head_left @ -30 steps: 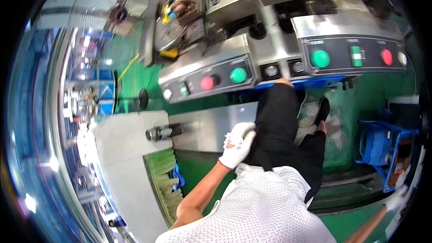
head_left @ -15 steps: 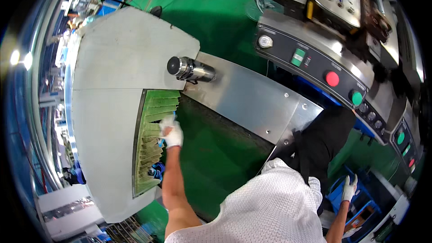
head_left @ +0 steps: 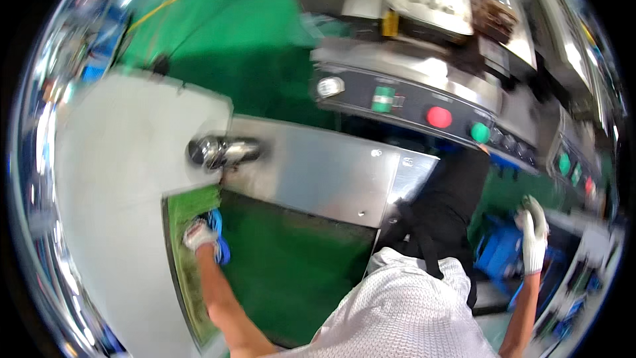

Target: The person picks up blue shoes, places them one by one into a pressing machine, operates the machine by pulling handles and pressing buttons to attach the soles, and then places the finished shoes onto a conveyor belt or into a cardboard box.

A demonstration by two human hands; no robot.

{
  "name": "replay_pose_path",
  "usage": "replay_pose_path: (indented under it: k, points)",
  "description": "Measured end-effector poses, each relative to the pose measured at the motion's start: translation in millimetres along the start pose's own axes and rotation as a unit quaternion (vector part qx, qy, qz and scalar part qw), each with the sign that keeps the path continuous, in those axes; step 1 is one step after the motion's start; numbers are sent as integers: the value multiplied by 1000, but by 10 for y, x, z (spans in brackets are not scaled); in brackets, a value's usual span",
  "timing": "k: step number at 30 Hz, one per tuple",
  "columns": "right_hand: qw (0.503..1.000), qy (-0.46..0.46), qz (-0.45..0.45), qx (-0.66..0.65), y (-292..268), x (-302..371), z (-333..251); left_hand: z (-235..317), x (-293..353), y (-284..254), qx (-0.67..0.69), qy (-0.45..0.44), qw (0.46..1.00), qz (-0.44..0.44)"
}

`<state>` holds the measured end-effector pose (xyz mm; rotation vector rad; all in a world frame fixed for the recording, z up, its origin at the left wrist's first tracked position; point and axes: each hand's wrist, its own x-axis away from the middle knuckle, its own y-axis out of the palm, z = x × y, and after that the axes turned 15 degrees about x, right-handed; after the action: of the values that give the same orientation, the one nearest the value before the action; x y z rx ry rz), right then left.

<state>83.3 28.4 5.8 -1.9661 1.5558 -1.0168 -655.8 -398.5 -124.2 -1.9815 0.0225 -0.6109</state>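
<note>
The gloved left hand (head_left: 201,234) is at the green flaps (head_left: 192,202), on the near side of the steel flask (head_left: 225,151); I can't tell through the blur whether it grips anything. Just to its right is a blue bundle (head_left: 223,250), its long axis pointing roughly toward the flask. The right hand (head_left: 532,233), fingers extended and seemingly bare of any load, hangs far right of the flask; the left is much nearer.

"Bright in here, isn't it?"

"Very. White light (head_left: 43,136) streaks down the far left, and glare sits on the steel control box (head_left: 407,86)."

"The green floor (head_left: 238,33) darkens beside it, though."

"Yes. The flask (head_left: 232,151) and left hand (head_left: 199,234) look blurred, and straight edges bow toward the black rim."
</note>
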Motion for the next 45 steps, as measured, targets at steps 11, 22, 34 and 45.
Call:
replay_pose_path:
  k: [11, 22, 34, 45]
  points:
    - [531, -539, -481, -442, 1338, 937, -2308, -39, 499, 248, -115, 26, 988, -102]
    - [479, -492, -576, -443, 1054, 969, -2099, 1599, 2142, -420, 239, 198, 942, -130]
    - [855, -259, -312, -325, 794, -296, -1426, 2647, 2279, -1831, 656, 412, 555, -304]
    - [637, -36, -358, -682, 748, -190, -796, 4988, 1828, -4317, 309, 732, 583, 173]
